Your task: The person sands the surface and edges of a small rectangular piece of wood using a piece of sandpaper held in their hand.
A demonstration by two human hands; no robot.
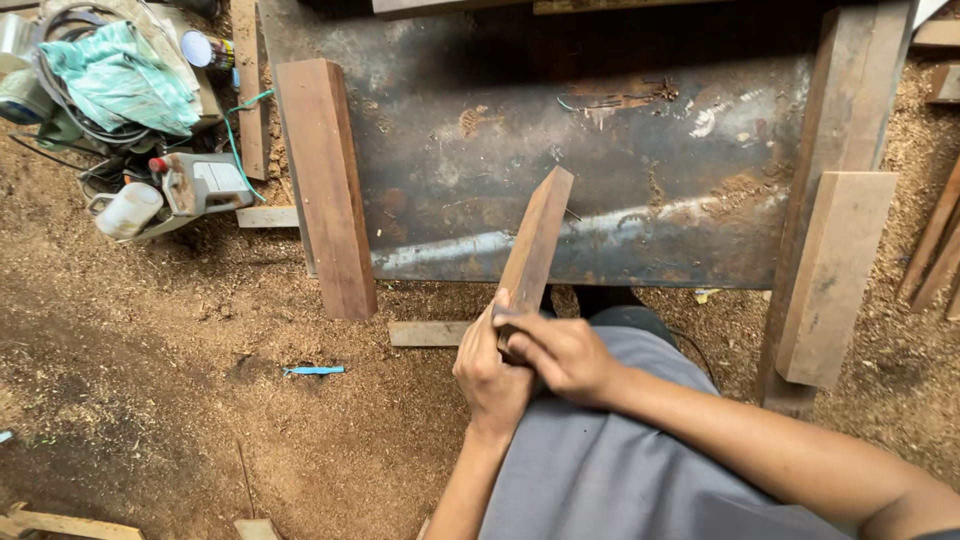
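A short brown wooden block [537, 238] slants up from my hands over the front edge of a dark, stained metal table top [600, 150]. My left hand [488, 372] wraps the block's near end from the left. My right hand [565, 352] grips the same end from the right, fingers laid across it. Both hands sit above my grey-clad lap.
A reddish plank [326, 185] lies along the table's left edge, and two planks [836, 270] along its right edge. Power tools, cables and a teal cloth [120, 75] are piled at top left. Sawdust covers the floor, with a small blue item [314, 370] and wood offcuts.
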